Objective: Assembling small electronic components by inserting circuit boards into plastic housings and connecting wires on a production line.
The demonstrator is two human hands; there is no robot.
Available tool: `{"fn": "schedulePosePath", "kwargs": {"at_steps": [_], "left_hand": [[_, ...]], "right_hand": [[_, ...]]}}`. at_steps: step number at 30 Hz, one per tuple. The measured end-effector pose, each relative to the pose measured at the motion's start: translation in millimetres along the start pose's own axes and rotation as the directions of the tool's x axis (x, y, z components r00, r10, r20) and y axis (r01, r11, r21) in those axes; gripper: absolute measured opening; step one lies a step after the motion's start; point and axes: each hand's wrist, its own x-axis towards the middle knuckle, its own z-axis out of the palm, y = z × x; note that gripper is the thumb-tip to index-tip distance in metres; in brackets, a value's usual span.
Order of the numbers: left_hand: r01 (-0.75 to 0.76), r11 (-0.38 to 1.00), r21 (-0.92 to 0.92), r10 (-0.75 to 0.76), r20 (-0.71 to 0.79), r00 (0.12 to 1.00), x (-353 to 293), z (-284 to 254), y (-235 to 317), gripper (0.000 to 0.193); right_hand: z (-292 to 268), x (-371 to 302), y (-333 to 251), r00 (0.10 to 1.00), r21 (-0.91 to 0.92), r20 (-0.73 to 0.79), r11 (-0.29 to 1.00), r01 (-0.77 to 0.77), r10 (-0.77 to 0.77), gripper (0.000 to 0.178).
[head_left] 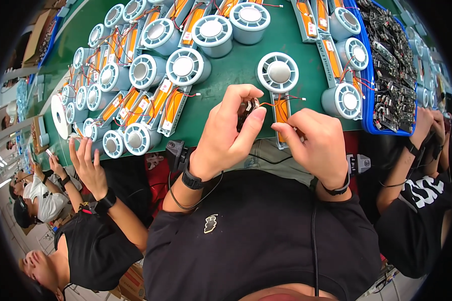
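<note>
My left hand (231,133) is closed round a small dark circuit board (247,107), partly hidden by thumb and fingers. A thin wire runs from the board toward the light-blue fan unit (278,73) in front of me. This unit has a round slotted head and a narrow handle with an orange battery (281,108) in it. A red wire with a white plug sticks out to the right of the handle. My right hand (314,143) is bent beside the lower handle, thumb and fingertips together; whatever they pinch is hidden.
Rows of similar fan units (188,67) cover the left of the green table (231,67). More units (346,100) stand at right, beside a blue bin (369,108) full of circuit boards (386,65). A white reel (60,114) lies far left. Co-workers' hands (88,163) are at both sides.
</note>
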Motion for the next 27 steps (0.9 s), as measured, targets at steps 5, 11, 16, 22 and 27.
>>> {"fn": "schedulePosePath", "kwargs": {"at_steps": [5, 11, 16, 22, 27], "left_hand": [[-0.276, 0.940, 0.198, 0.295, -0.071, 0.953, 1.7, 1.6, 2.1, 0.043], [-0.317, 0.879, 0.357, 0.315, 0.065, 0.947, 9.2, -7.7, 0.8, 0.047], [-0.311, 0.869, 0.386, 0.329, 0.020, 0.944, 12.1, -8.8, 3.9, 0.043], [-0.268, 0.915, 0.302, 0.298, -0.059, 0.953, 10.1, -4.6, 3.1, 0.042], [-0.290, 0.931, 0.223, 0.308, -0.050, 0.950, 11.9, -3.7, 2.3, 0.042]], "right_hand": [[15.3, 14.3, 2.5, 0.882, -0.014, -0.413, 0.970, 0.243, -0.227, 0.017], [33.7, 12.9, -1.0, 0.887, 0.211, -0.458, 0.962, 0.173, -0.059, 0.011], [40.6, 10.0, -4.6, 0.919, 0.630, -0.346, 0.773, 0.081, 0.186, 0.005], [30.8, 14.8, 7.0, 0.956, 0.387, -0.294, 0.912, 0.135, -0.016, 0.012], [25.1, 22.9, 12.9, 0.943, 0.298, -0.301, 0.924, 0.238, -0.146, 0.016]]}}
